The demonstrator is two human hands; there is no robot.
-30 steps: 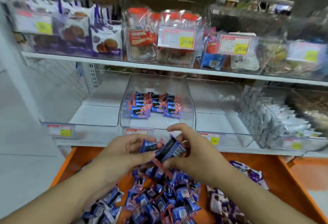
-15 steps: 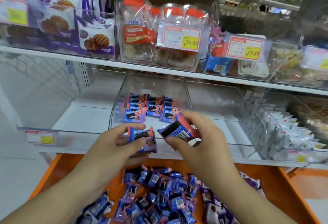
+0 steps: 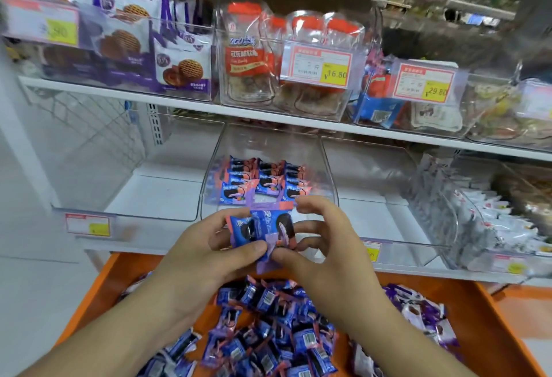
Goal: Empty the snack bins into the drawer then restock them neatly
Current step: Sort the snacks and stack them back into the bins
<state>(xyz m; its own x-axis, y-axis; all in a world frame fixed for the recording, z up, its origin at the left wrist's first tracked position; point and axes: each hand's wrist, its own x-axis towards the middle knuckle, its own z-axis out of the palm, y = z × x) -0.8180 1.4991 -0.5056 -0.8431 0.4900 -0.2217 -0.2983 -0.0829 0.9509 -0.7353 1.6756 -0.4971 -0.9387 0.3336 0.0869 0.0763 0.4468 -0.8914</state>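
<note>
- A clear empty bin (image 3: 143,197) sits at the left of the lower shelf, a red and yellow price tag (image 3: 88,224) on its front lip.
- The left hand (image 3: 209,254) pinches a blue cookie packet (image 3: 243,229) between thumb and curled fingers, just in front of the middle bin.
- The middle clear bin (image 3: 268,143) holds neat rows of packets (image 3: 263,181) at its back.
- A second packet (image 3: 276,227), touching the first, is pinched by the right hand (image 3: 322,245), thumb below and fingers curled above.
- Below both hands, the orange drawer (image 3: 478,317) holds a loose heap of blue packets (image 3: 268,332), with purple and white ones (image 3: 424,317) at its right.
- Right of the middle bin stands another clear bin (image 3: 373,191), then a bin of white packets (image 3: 501,221).
</note>
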